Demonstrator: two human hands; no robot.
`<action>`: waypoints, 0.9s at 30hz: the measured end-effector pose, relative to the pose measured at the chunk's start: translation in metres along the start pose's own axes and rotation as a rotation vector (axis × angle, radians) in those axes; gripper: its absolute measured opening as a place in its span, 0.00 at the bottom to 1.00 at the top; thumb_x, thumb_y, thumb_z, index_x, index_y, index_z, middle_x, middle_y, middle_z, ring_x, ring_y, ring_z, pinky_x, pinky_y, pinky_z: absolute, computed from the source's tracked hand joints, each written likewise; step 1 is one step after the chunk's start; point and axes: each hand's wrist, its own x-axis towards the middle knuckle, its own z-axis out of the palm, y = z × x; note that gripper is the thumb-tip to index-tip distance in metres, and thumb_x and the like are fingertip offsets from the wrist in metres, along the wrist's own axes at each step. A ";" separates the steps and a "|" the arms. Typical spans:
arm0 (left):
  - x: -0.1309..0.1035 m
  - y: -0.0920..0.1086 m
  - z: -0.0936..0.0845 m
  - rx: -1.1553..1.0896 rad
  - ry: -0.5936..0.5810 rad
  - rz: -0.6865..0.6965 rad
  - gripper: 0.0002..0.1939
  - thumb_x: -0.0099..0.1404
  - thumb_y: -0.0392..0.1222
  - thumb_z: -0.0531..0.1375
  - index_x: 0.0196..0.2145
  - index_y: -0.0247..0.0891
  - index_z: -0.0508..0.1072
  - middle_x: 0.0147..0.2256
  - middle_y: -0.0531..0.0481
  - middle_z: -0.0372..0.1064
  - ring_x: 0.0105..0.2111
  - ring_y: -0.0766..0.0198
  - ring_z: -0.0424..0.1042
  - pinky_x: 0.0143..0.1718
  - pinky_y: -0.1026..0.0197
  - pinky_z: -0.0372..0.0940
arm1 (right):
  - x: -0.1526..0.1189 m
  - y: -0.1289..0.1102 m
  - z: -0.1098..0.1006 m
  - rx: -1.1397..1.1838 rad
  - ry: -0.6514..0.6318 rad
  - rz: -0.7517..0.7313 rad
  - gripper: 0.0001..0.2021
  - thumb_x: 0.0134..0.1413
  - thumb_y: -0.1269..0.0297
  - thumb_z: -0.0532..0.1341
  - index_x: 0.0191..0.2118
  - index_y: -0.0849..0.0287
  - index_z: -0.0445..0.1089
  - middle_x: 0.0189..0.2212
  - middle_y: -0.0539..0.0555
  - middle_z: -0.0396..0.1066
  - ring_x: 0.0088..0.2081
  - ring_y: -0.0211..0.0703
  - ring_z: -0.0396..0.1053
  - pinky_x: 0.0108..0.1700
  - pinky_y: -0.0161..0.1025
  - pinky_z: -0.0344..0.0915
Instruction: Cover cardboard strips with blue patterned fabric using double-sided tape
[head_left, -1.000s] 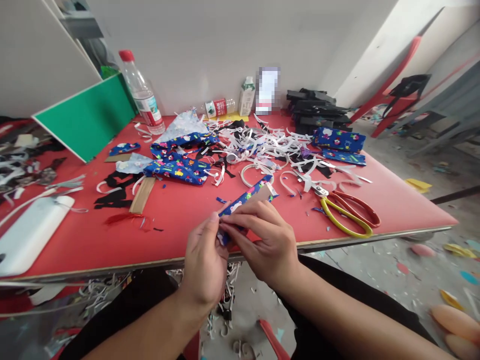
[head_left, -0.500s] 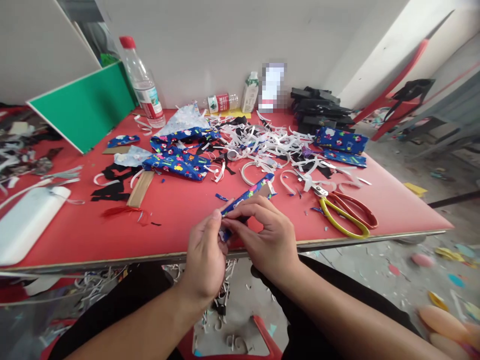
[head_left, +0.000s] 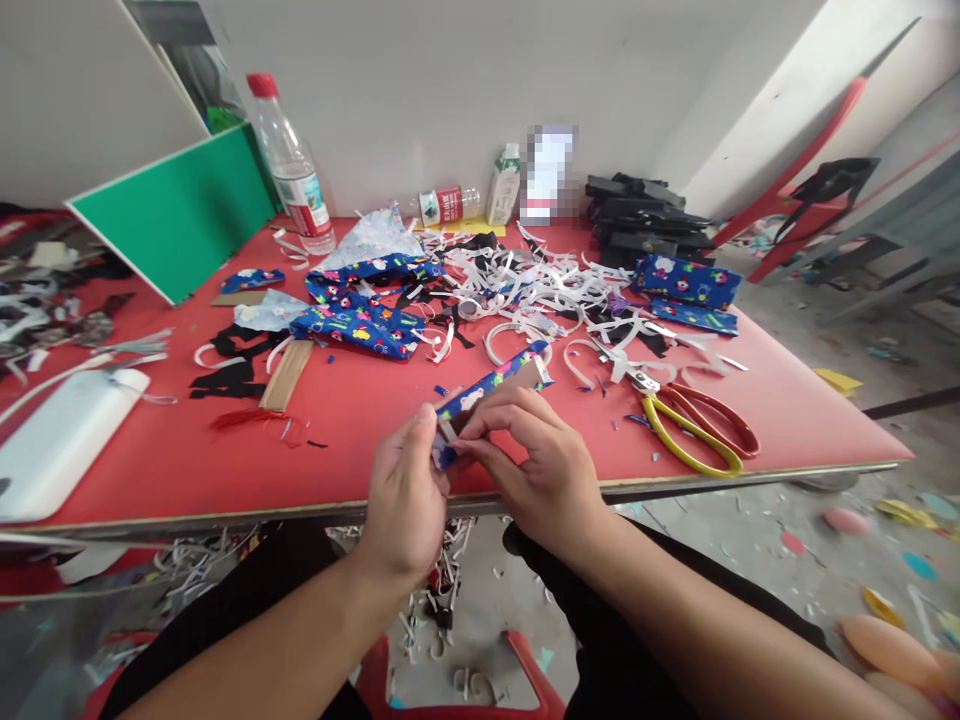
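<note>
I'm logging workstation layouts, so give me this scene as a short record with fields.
surface: red table
left hand: holds the near end of a blue strip
right hand: fingertips at the strip's brown inner side; grip unclear
scissors: right of the hands, handles spread
middle: heap of white scraps
back: standing bottle, lying bottle, carton, black stack
left side: green board, white device

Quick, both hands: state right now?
Left hand: closed on the lower end of the blue strip.
Right hand: thumb and fingers pinched together at the strip; whether they grip it, I can't tell.
</note>
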 end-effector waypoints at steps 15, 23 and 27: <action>-0.007 0.002 -0.002 -0.027 -0.011 -0.049 0.10 0.67 0.47 0.68 0.34 0.37 0.82 0.36 0.46 0.80 0.42 0.57 0.78 0.41 0.61 0.74 | -0.001 0.004 0.002 -0.159 0.070 -0.250 0.08 0.68 0.69 0.64 0.47 0.53 0.80 0.36 0.54 0.78 0.34 0.44 0.69 0.36 0.44 0.67; -0.006 0.003 -0.005 0.116 -0.019 -0.009 0.13 0.67 0.51 0.68 0.30 0.39 0.79 0.32 0.45 0.80 0.42 0.52 0.79 0.41 0.56 0.75 | 0.003 -0.003 -0.007 -0.111 -0.025 -0.158 0.05 0.71 0.68 0.61 0.41 0.56 0.74 0.37 0.54 0.79 0.37 0.44 0.73 0.40 0.44 0.69; 0.012 0.018 -0.011 0.094 0.180 0.031 0.13 0.66 0.49 0.67 0.29 0.39 0.77 0.30 0.46 0.79 0.38 0.54 0.80 0.39 0.55 0.77 | 0.004 -0.017 -0.026 -0.112 -0.350 -0.236 0.08 0.72 0.68 0.60 0.38 0.57 0.73 0.35 0.53 0.78 0.35 0.43 0.71 0.39 0.43 0.66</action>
